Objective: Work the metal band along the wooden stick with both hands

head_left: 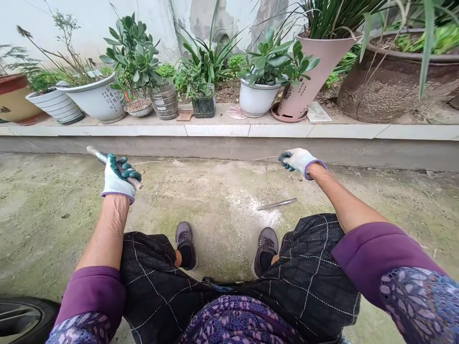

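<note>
I sit low over a concrete yard, both hands in white gloves with green fingers. My left hand (pixel 118 177) is closed around a short grey rod (pixel 96 155) that sticks out up and to the left. My right hand (pixel 297 160) is closed in a pinch on the end of a thin pale string (pixel 201 160). The string runs taut across to the rod in my left hand. A flat metal blade or file (pixel 277 204) lies on the ground below my right hand, beside a whitish dusty patch (pixel 263 210).
A tiled ledge (pixel 215 128) at the back carries several potted plants, among them a tilted pink pot (pixel 315 71) and a white bowl planter (pixel 96 98). My feet (pixel 186 243) rest on the concrete. A dark tyre (pixel 21 320) shows at bottom left.
</note>
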`<state>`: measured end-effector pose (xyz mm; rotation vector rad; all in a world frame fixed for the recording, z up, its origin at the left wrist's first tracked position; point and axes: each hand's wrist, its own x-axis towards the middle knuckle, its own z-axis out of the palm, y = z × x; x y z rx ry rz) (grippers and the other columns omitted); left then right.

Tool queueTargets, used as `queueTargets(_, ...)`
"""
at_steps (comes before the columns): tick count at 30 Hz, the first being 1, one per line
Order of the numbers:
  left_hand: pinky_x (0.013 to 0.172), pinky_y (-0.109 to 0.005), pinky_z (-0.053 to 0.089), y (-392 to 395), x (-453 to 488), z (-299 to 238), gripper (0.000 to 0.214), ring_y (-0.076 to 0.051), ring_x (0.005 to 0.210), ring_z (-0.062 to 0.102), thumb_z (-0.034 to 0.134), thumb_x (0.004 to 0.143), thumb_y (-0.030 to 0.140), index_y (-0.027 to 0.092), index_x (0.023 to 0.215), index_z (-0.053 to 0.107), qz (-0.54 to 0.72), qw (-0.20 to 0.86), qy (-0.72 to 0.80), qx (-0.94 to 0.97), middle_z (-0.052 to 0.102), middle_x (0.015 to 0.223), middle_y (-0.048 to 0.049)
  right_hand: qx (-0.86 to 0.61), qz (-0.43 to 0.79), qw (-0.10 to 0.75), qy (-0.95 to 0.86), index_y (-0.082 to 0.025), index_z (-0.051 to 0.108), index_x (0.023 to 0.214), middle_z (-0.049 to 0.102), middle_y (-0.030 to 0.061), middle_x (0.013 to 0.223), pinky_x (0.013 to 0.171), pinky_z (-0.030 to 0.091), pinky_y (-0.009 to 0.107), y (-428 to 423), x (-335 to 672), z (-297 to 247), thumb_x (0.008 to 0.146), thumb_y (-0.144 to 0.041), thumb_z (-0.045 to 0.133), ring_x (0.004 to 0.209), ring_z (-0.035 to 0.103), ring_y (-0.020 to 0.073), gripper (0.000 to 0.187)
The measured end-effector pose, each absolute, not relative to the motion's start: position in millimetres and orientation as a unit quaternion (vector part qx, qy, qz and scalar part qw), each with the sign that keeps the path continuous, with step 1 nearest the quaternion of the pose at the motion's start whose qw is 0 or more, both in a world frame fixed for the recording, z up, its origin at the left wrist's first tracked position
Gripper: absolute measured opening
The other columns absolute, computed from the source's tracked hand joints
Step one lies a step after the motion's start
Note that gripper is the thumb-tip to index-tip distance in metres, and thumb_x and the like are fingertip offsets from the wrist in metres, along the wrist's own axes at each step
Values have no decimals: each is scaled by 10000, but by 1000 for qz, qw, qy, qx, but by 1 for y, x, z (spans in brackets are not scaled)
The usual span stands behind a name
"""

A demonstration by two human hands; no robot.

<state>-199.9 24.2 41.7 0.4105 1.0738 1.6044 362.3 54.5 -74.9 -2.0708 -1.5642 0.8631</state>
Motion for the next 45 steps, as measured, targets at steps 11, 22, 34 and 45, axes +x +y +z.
queueTargets(11,298,-166,232,17,-63,23,387,-30,292,241,584,905,549,175,812,549,476,688,436,332,356,474,109,-608,359,201,-679,-159,736,1119,737,77,963,494,517,185,64,255,-39,801,-152,610,690,624,126,343)
queueTargets(22,294,-168,231,9,-30,30,553,-34,281,203,397,944,665,163,819,595,353,769,380,375,362,450,87,-362,653,297,-596,-143,720,997,765,116,970,705,570,263,39,162,-16,896,-390,643,804,702,154,279)
queueTargets(34,296,-181,240,10,-39,25,425,-49,302,214,538,913,564,157,981,635,372,708,381,464,381,459,92,-366,683,253,-579,-112,700,1001,494,-56,497,286,272,163,-4,181,38,791,-306,707,359,365,55,286)
queueTargets(45,382,-182,405,0,-29,27,470,-44,393,406,748,718,228,146,1167,635,397,608,442,527,532,584,66,-401,641,324,-569,-112,675,887,464,-74,475,282,243,156,3,194,40,762,-297,718,351,328,37,228)
